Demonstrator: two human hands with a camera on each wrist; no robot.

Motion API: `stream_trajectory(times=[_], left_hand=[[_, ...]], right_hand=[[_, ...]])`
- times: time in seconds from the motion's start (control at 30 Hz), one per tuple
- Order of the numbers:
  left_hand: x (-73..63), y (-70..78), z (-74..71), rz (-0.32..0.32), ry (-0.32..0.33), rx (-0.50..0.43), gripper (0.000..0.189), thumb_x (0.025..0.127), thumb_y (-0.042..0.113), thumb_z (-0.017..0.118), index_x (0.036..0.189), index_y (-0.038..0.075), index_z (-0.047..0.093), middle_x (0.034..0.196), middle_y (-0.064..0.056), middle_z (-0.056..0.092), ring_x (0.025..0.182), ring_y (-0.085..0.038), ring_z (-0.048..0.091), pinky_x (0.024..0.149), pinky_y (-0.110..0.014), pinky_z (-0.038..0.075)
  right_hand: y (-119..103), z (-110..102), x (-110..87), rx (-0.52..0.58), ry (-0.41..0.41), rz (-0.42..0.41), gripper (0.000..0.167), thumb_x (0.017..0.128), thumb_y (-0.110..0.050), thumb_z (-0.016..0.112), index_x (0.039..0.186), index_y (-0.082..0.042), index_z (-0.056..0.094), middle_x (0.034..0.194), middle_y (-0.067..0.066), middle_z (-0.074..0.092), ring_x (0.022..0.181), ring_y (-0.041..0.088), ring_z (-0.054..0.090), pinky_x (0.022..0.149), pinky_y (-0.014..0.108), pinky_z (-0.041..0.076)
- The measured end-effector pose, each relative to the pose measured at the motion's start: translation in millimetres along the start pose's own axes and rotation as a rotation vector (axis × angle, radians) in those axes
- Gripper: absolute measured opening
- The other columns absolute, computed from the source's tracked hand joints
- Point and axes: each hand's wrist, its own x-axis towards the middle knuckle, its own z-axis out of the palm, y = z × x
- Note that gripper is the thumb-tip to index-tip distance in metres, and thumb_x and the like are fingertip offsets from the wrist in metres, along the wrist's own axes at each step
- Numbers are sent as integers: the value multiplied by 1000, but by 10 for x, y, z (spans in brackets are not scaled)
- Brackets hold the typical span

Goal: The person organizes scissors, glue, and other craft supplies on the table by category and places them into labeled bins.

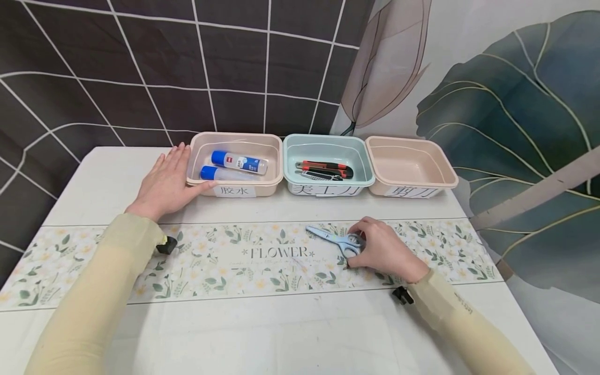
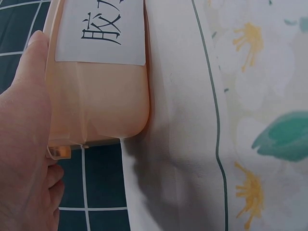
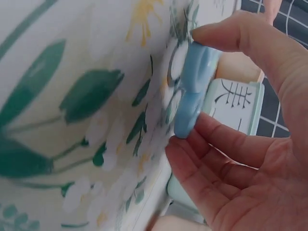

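Observation:
My left hand (image 1: 165, 182) rests against the left pink bin (image 1: 269, 190), fingers straight along its left side and thumb along the front rim. Two glue bottles with blue caps lie inside; the upper bottle (image 1: 240, 162) shows a blue label. On the flowered band of the tablecloth, my right hand (image 1: 386, 251) pinches light-blue scissors (image 1: 329, 236) by their handles, between thumb and fingers. The blades point left and slightly away from me. In the right wrist view the scissor handles (image 3: 195, 72) sit between thumb and fingertips, close over the cloth.
A light-blue bin (image 1: 328, 139) in the middle holds utility knives (image 1: 328, 169). To its right stands another pink bin (image 1: 412, 164) with a bare bottom. All three bins carry white front labels and stand in a row along the table's back edge, near a dark gridded backdrop (image 1: 234, 62).

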Motion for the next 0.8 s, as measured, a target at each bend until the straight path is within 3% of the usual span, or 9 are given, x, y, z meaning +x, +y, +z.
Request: stream_trajectory(times=[0.13,0.27,0.6,0.8], left_hand=[[7,1,1,1,3,-1,112,95,74,43,159,-8,2,165,-29,4,153,-41,3,123,-48,-5],[8,1,1,0,2,-3,112,95,74,44,159,-8,3,165,-29,4,153,-41,3,123,-48,-5],[3,9,-8,0,-4,3,112,95,74,43,159,-8,3,165,-29,4,153,-40,2,123,-47,-7],[-7,17,-7,-2,1,-4,112,95,74,44,159,-9,4,165,-29,6,153,-41,4,123,-48,-6]], right_hand=[[30,-101,9,40,56,-9,60,60,-25,93,112,-3,72,99,2,63,82,19,59,72,35,51],[61,-244,31,59,111,-8,61,59,-24,92,113,-4,72,102,2,63,86,21,60,75,37,51],[149,-844,90,90,369,-21,54,66,-10,91,115,0,70,108,11,63,93,29,66,80,47,54],[300,-1234,109,37,430,-11,55,68,-12,94,116,0,70,108,10,63,93,30,65,78,31,45]])
